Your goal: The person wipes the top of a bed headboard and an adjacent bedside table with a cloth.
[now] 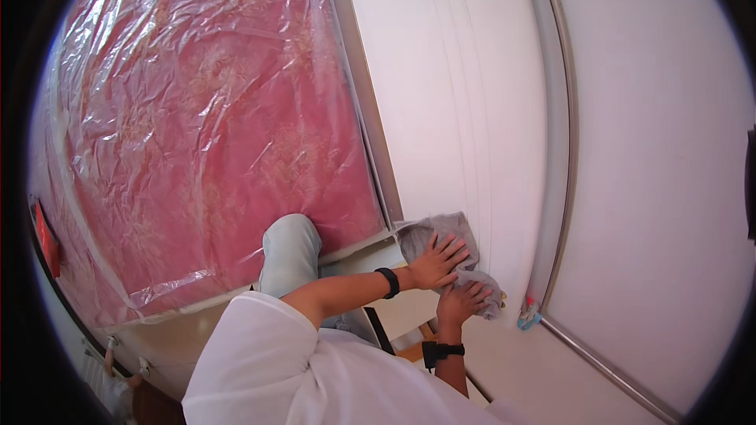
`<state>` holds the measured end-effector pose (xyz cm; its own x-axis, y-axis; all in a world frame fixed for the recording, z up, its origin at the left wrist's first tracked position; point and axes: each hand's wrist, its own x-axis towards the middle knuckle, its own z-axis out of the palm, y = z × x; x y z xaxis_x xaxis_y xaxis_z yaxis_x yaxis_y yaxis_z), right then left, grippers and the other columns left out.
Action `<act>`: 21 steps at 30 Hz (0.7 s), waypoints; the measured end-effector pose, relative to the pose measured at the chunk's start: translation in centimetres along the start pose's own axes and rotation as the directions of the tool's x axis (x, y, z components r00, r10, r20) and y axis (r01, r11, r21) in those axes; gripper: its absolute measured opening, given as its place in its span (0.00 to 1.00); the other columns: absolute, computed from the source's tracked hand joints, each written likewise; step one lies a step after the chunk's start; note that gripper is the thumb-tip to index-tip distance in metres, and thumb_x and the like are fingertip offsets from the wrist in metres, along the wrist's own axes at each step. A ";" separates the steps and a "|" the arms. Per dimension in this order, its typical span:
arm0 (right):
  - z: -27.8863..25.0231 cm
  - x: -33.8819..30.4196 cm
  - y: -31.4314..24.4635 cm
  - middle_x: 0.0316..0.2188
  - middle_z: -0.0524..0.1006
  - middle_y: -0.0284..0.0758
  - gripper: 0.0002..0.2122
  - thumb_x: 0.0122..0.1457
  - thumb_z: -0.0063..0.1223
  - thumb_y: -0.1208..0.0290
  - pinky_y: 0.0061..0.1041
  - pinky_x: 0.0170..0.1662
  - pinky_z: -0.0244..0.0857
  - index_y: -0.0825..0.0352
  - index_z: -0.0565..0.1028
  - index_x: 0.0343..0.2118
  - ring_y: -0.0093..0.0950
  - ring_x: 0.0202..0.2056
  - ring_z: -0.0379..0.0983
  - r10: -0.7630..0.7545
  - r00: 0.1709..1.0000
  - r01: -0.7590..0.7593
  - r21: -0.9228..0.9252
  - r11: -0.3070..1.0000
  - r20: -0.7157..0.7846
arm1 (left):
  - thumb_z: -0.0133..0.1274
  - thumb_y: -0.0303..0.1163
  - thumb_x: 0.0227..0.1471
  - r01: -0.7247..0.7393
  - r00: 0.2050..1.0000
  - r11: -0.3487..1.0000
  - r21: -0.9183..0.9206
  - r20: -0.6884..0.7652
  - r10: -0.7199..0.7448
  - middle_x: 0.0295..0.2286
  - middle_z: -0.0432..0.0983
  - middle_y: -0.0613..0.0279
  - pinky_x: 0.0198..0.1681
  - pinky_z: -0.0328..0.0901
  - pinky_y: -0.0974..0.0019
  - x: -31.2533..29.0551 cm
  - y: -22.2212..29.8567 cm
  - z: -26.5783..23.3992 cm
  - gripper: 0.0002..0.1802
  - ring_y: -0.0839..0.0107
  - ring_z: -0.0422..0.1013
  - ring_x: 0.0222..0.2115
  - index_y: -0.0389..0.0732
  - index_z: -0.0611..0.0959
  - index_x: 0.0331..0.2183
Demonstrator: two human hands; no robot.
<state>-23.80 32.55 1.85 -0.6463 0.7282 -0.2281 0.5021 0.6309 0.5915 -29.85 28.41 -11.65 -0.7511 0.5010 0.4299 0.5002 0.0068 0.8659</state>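
Note:
A grey cloth (419,238) lies bunched over the near end of a long white padded panel (441,110). My left hand (437,262) rests flat on it, fingers spread. Just nearer and to the right, my right hand (461,303) presses on another fold of the same cloth, its fingers stretched out and slightly apart. Dark bands circle both wrists, and the right one carries a small black box. What lies beneath the cloth is hidden.
Left of the panel is a bed with a pink patterned mattress (220,126) under clear plastic. My knee (291,240) rests against its near edge. A metal rail (571,110) runs along the white wall (661,149). A small blue-and-red item (529,316) sits at the rail's corner.

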 end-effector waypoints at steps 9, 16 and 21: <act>0.8 1.9 -2.9 0.61 0.53 0.65 0.42 0.61 0.42 0.44 0.72 0.58 0.38 0.85 0.55 0.60 0.74 0.60 0.43 0.149 0.951 -0.167 0.045 0.985 0.271 | 0.51 0.46 0.50 -0.095 0.995 0.989 0.114 0.004 0.096 0.58 0.65 0.67 0.63 0.46 0.35 5.9 -2.0 -8.7 0.29 0.60 0.58 0.61 0.54 0.76 0.55; 7.2 -1.4 -1.3 0.59 0.59 0.61 0.37 0.62 0.41 0.42 0.71 0.53 0.48 0.76 0.60 0.59 0.72 0.57 0.52 0.044 0.999 -0.048 0.165 0.985 0.024 | 0.54 0.45 0.46 -0.142 0.980 0.984 0.105 -0.127 0.155 0.52 0.72 0.68 0.59 0.53 0.36 7.6 0.5 -8.4 0.23 0.61 0.67 0.51 0.50 0.82 0.45; 8.1 -2.6 -0.8 0.61 0.56 0.63 0.38 0.64 0.39 0.44 0.68 0.58 0.44 0.78 0.55 0.62 0.72 0.60 0.47 0.021 1.000 -0.026 0.258 0.966 0.023 | 0.55 0.45 0.44 -0.291 0.946 0.911 0.293 -0.052 0.319 0.49 0.72 0.72 0.56 0.58 0.39 7.0 0.6 -7.8 0.21 0.64 0.69 0.48 0.51 0.83 0.42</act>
<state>-17.94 32.31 -4.29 -0.6222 0.7474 -0.2329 0.6503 0.6591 0.3777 -38.18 25.14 -6.12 -0.5738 0.4313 0.6962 0.8003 0.1145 0.5886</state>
